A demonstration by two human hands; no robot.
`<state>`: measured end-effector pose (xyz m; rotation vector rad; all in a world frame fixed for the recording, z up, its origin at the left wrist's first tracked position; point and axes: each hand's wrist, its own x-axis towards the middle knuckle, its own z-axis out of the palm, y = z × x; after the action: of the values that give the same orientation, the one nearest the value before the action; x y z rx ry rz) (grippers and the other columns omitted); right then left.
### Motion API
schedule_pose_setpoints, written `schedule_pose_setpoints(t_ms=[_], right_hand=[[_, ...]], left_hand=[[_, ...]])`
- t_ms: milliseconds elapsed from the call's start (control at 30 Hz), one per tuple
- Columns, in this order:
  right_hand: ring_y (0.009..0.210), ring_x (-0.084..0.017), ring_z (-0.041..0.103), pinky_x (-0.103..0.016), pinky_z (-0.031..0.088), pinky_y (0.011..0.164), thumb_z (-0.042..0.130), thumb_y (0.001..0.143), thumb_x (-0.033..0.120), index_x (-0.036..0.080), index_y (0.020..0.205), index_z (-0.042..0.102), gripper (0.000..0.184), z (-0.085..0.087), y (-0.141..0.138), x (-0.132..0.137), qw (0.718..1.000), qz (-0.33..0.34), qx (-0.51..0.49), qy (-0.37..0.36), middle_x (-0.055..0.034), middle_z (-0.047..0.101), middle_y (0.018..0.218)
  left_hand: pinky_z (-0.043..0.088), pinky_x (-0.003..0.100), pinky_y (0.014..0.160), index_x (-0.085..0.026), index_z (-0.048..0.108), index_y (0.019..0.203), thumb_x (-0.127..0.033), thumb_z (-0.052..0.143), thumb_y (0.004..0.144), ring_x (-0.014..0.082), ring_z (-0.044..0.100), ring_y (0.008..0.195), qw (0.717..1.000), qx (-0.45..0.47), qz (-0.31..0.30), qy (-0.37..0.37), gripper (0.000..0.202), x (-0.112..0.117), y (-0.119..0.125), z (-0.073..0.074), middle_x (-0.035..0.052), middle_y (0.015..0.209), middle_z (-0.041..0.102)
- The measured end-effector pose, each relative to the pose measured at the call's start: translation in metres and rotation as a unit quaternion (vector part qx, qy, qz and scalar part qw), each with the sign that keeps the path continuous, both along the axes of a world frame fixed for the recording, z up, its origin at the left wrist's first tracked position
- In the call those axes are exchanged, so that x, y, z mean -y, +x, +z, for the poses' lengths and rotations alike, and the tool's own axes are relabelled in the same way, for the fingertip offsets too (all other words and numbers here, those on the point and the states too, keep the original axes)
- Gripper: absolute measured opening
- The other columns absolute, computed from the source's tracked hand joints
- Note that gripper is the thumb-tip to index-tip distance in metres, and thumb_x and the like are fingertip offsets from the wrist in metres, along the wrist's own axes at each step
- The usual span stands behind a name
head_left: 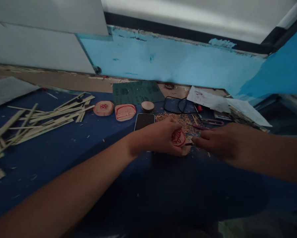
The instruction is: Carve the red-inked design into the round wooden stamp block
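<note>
My left hand (164, 135) is closed around a small wooden block (178, 137) whose upper face carries a red carved or drawn pattern. Its paler lower edge rests at the blue table surface, beside a heap of wood shavings (174, 117). My right hand (216, 141) is closed on a thin carving tool (189, 144); only its dark, narrow tip shows, touching or very close to the block's right edge. The tool's handle is hidden in my fingers. A phone (145, 121) lies just behind my left wrist, partly covered by it.
Two more red-marked wooden pieces (103, 108) (125, 112) and a round wooden disc (148, 106) lie farther back. Green sandpaper (137, 92) is behind them. Wooden strips (46, 122) pile up at left. A pink cutter (214, 122), black cord (180, 105) and papers (208, 99) lie at right.
</note>
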<state>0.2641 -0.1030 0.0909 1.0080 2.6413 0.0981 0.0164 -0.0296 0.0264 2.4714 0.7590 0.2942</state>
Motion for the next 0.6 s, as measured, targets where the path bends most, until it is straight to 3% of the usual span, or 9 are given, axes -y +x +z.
schedule_pose_setpoints(t_ms=[133,267,367,433,533,600], right_hand=[[0.060,-0.026,0.066,-0.038,0.016,0.056,0.062,0.092,0.017,0.020,0.118,0.079,0.031,0.001,-0.010,-0.001,0.991,0.038,0.090,0.093,-0.0111,0.075,0.076],[0.052,-0.024,0.062,-0.037,0.015,0.054,0.066,0.089,0.018,0.023,0.118,0.080,0.033,0.003,-0.018,-0.006,0.988,-0.026,0.150,0.023,-0.0072,0.073,0.071],[0.046,-0.019,0.056,-0.034,0.017,0.051,0.068,0.086,0.020,0.025,0.105,0.078,0.022,0.006,-0.019,-0.011,0.989,-0.072,0.119,-0.057,-0.0019,0.068,0.066],[0.046,-0.018,0.056,-0.033,0.020,0.049,0.069,0.084,0.017,0.024,0.100,0.078,0.020,0.008,-0.024,-0.010,0.986,-0.076,0.119,-0.089,-0.0014,0.068,0.066],[0.050,-0.022,0.061,-0.033,0.023,0.049,0.072,0.076,0.008,0.020,0.101,0.081,0.029,0.007,-0.036,0.001,0.983,-0.072,0.161,-0.047,-0.0082,0.074,0.071],[0.053,-0.024,0.063,-0.034,0.029,0.051,0.069,0.081,0.007,0.018,0.097,0.082,0.023,0.004,-0.041,0.007,0.989,-0.091,0.120,-0.004,-0.0118,0.074,0.072]], left_hand=[[0.056,0.037,0.105,-0.017,0.072,0.135,-0.059,0.078,0.090,0.0298,0.071,0.117,1.000,-0.014,-0.017,-0.004,0.062,-0.004,-0.005,0.005,0.0150,0.137,0.067],[0.052,0.037,0.111,-0.017,0.073,0.132,-0.035,0.041,0.116,0.0255,0.069,0.120,0.999,0.004,-0.048,0.025,0.040,-0.005,0.001,0.000,0.0139,0.129,0.073],[0.054,0.037,0.105,-0.012,0.072,0.133,-0.026,0.045,0.114,0.0265,0.070,0.116,0.997,-0.002,0.007,0.076,0.036,-0.006,0.012,-0.011,0.0163,0.126,0.075],[0.056,0.035,0.098,-0.014,0.075,0.123,-0.027,0.046,0.114,0.0250,0.072,0.107,0.997,-0.005,0.038,0.071,0.033,-0.005,0.019,-0.016,0.0135,0.117,0.079],[0.056,0.034,0.091,-0.015,0.077,0.113,-0.026,0.045,0.113,0.0232,0.074,0.100,0.996,0.000,0.061,0.061,0.033,-0.004,0.024,-0.018,0.0108,0.109,0.080],[0.057,0.034,0.090,-0.016,0.076,0.112,-0.027,0.043,0.113,0.0236,0.074,0.099,0.996,0.001,0.074,0.058,0.035,-0.003,0.025,-0.018,0.0110,0.108,0.080]])
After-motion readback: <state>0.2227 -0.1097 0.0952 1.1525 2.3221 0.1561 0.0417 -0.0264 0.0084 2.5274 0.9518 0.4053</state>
